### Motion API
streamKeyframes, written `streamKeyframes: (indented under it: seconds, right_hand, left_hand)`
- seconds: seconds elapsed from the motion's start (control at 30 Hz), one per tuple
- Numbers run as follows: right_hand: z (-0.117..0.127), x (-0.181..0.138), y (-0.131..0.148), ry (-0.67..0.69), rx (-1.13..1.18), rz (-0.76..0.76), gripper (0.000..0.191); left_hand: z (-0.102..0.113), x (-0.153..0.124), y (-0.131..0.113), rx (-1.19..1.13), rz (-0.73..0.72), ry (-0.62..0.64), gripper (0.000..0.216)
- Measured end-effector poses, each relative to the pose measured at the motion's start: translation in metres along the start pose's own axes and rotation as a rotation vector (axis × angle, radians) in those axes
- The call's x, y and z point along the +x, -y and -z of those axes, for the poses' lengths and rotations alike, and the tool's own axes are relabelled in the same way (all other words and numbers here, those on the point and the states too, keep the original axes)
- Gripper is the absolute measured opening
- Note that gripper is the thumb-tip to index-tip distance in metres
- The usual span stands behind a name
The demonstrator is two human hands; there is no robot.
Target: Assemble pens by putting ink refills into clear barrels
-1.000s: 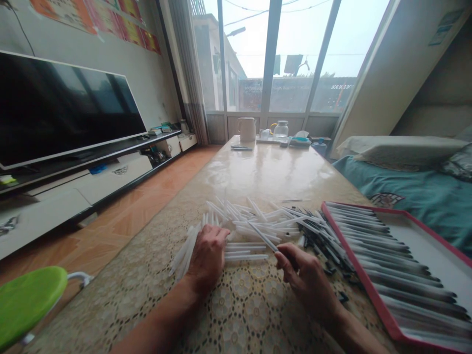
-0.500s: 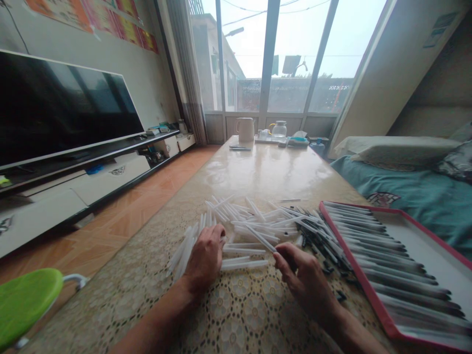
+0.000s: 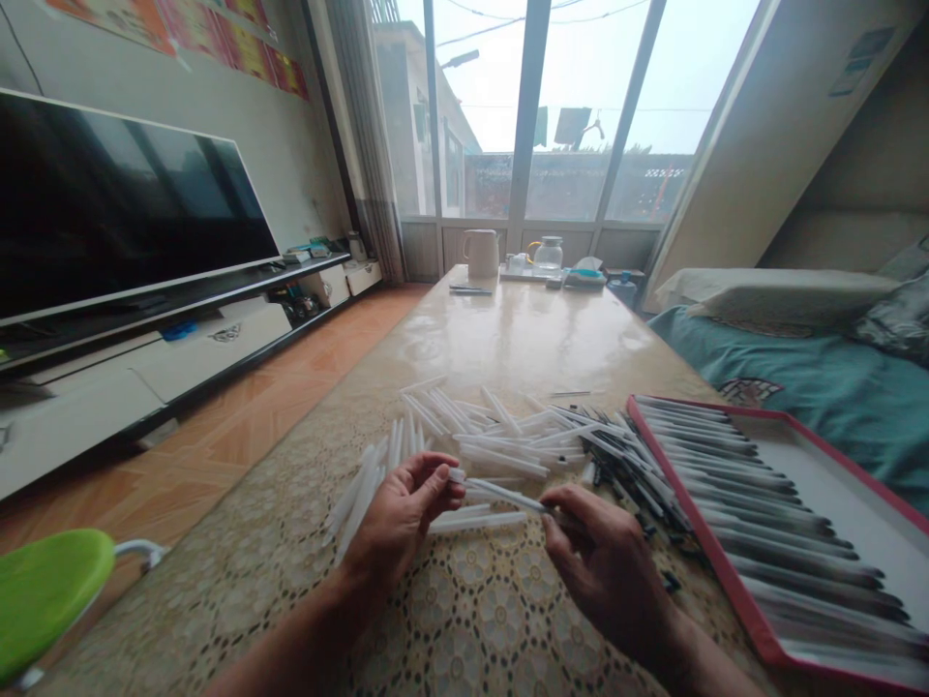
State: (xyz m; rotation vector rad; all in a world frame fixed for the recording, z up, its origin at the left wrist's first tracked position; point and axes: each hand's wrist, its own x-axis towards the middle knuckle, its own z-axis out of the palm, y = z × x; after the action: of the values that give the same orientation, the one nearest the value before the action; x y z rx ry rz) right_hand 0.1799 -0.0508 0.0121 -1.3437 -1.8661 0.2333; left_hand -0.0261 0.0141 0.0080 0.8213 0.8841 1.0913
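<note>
My left hand is closed around a white pen barrel, with only its end showing past the fingertips. Between the thumb and fingers of my right hand is a thin pale pen refill. Its far tip points left and lies close to the end of the barrel; whether the two touch I cannot tell. Loose white pen barrels are heaped beyond both hands, and others lie beside my left hand. Dark pen parts lie in a pile just past my right hand.
At the right, a red-rimmed box holds a row of pens. A beige jug, a glass pitcher and a tissue pack stand at the table's far end. A green stool is at lower left.
My left hand has lifted from the barrels and turned, now with a barrel end showing at its fingertips. The refill in my right hand has swung lower and flatter, its tip toward my left hand.
</note>
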Motion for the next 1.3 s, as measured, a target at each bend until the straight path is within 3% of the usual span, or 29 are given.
streamKeyframes:
  seconds: [0.17, 0.27, 0.33, 0.43, 0.5, 0.57, 0.63, 0.73, 0.83, 0.93, 1.07, 1.3]
  right_hand:
    - [-0.001, -0.001, -0.003, 0.051, 0.026, -0.023, 0.008]
    - [-0.003, -0.001, -0.007, 0.142, -0.007, 0.016, 0.01]
    - [-0.007, -0.002, -0.01, 0.169, -0.015, 0.034, 0.014]
    - [-0.011, -0.003, -0.012, 0.129, 0.035, 0.01, 0.016]
    - [-0.012, -0.003, -0.014, 0.092, 0.063, -0.02, 0.016]
    - [-0.011, -0.003, -0.016, 0.043, 0.072, -0.042, 0.016]
    - [-0.011, -0.002, -0.02, 0.008, 0.068, -0.06, 0.017]
    - [-0.011, -0.001, -0.026, -0.003, 0.042, -0.08, 0.02]
    - [-0.013, -0.001, -0.031, 0.005, 0.028, -0.102, 0.021]
    - [-0.012, -0.002, -0.033, 0.017, 0.035, -0.137, 0.02]
    - [-0.006, -0.001, -0.033, -0.031, 0.068, -0.21, 0.019]
    - [0.0, 0.003, -0.032, -0.116, 0.074, -0.237, 0.02]
  left_hand:
    - [0.002, 0.003, 0.012, 0.086, -0.042, 0.085, 0.024]
    - [-0.001, -0.008, 0.012, 0.291, -0.083, 0.116, 0.022]
    - [-0.007, -0.019, -0.003, 0.572, -0.137, 0.115, 0.028]
    - [-0.017, -0.014, -0.052, 1.037, -0.414, 0.114, 0.05]
    - [-0.015, 0.018, -0.091, 1.232, -0.489, 0.141, 0.035]
    - [-0.003, 0.07, -0.121, 1.312, -0.464, -0.013, 0.021]
    - [0.018, 0.125, -0.134, 1.305, -0.47, -0.14, 0.013]
    - [0.054, 0.185, -0.125, 1.269, -0.49, -0.248, 0.008]
    - [0.082, 0.206, -0.102, 1.25, -0.518, -0.307, 0.021]
    - [0.094, 0.205, -0.091, 1.254, -0.56, -0.321, 0.019]
    - [0.085, 0.187, -0.089, 1.257, -0.615, -0.247, 0.013]
    - [0.036, 0.117, -0.055, 1.24, -0.678, 0.205, 0.012]
